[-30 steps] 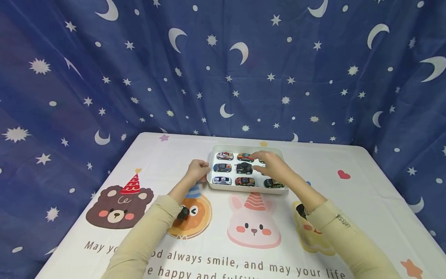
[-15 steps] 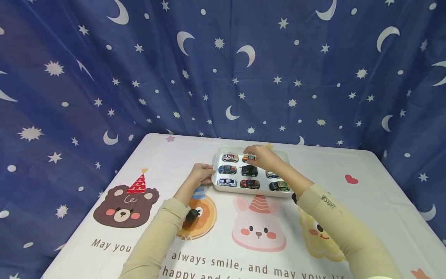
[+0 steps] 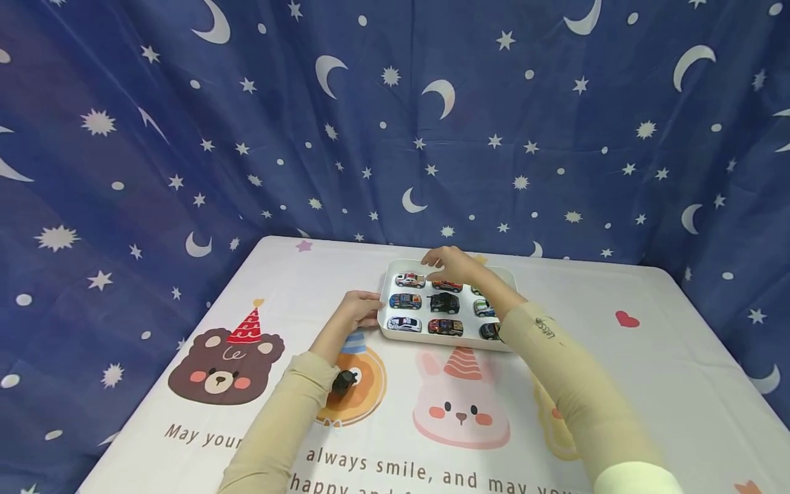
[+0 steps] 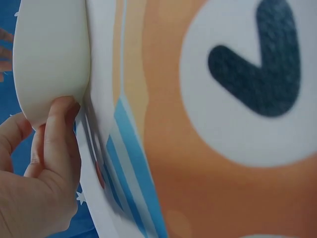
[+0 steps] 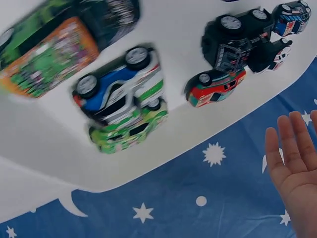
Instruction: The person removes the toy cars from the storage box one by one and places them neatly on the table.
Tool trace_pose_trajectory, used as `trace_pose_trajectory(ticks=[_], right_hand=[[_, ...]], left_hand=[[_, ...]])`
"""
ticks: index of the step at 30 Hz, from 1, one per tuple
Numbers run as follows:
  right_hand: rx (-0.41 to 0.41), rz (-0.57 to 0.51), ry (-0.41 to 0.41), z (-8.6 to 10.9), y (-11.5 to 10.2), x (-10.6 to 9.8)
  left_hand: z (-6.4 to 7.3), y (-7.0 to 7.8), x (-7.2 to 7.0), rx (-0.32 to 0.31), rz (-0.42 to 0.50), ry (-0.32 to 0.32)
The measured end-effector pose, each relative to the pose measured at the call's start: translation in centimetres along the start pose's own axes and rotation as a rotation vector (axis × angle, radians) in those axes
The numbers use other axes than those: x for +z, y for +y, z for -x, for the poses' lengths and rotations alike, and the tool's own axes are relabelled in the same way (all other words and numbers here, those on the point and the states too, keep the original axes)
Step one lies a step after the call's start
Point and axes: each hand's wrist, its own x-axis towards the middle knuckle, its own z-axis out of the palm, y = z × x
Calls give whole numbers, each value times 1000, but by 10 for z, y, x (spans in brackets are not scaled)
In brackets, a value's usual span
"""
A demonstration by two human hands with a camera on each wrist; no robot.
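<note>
A white tray (image 3: 453, 342) holds several small toy cars in rows. My left hand (image 3: 358, 309) holds the tray's left end; in the left wrist view its fingers (image 4: 58, 134) curl against the tray wall. My right hand (image 3: 455, 264) hovers over the back row with its fingers extended, and nothing is in it. Below it are a white-and-red toy car (image 3: 410, 280) and a red toy car (image 3: 450, 287). A black toy car (image 3: 444, 302) sits mid-tray. The right wrist view shows a white, blue and green toy car (image 5: 124, 87) beside a green one (image 5: 131, 133). My right arm partly hides the right column.
The white tablecloth (image 3: 308, 281) has printed animals and lettering. A dark blue curtain (image 3: 345, 171) with moons and stars hangs behind the table. On my left wrist sits a small black device (image 3: 343, 381).
My right hand has moved left along the back row, from the right side of the tray toward the white-and-red toy car. My left hand keeps its hold. The head view has shifted slightly.
</note>
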Motion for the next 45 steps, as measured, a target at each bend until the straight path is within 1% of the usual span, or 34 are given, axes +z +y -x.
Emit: trace_pose_trajectory(ticks=[5,9,12,15,21,29,32,35,38,41,45], right_hand=[[23,-32,-32,-18,-6,3],[43,-70,-56,-31,-11,7],[60,-73,-75,-39,-12,13],[103,-68,-80,-45,-12,20],[196,-68,-66,-53,-12,30],[230,-44,-82,-55,-11,38],[253,-5,-92,-55,-11,42],[264,64,-90,-55,-9,45],[266,132,-80,-56,-8,47],[264,177,-79,-58,-6,48],[257,234,-90,-61,-3,51]], left_hand=[[2,0,-3,-5,4,14],[3,2,-7,9,4,17],[3,1,-8,20,1,20],[2,0,-8,21,4,18],[0,-3,-6,28,-1,16],[-1,-5,-3,39,10,14],[-1,-5,-1,34,6,17],[-1,-5,1,39,2,18],[-2,-4,2,48,2,22],[-1,-2,3,53,-2,28],[-1,-2,4,42,-1,26]])
